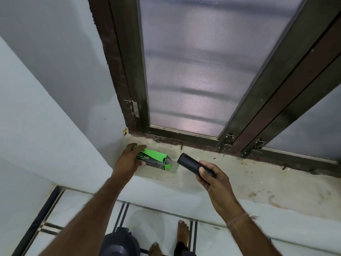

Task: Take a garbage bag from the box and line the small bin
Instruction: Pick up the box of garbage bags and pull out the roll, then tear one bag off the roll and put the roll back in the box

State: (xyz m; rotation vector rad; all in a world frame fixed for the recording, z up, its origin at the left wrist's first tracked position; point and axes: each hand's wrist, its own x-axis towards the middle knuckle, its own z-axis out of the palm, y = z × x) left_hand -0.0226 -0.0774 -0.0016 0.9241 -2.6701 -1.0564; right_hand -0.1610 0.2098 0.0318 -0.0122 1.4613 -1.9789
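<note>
A green and black garbage bag box [156,160] lies on its side on the window sill [239,180], its open end facing right. My left hand [129,159] grips the box's left end. My right hand [212,179] holds a black roll of garbage bags [190,164] just clear of the box's open end, the roll pointing up-left toward it. On the floor below, between my arms, stands the small dark bin [120,242], partly hidden by my left forearm.
A brown-framed window with a mesh screen [193,71] rises behind the sill, latches along its lower frame. Pale walls close in on the left. My bare feet [182,231] stand on the white tiled floor beside the bin.
</note>
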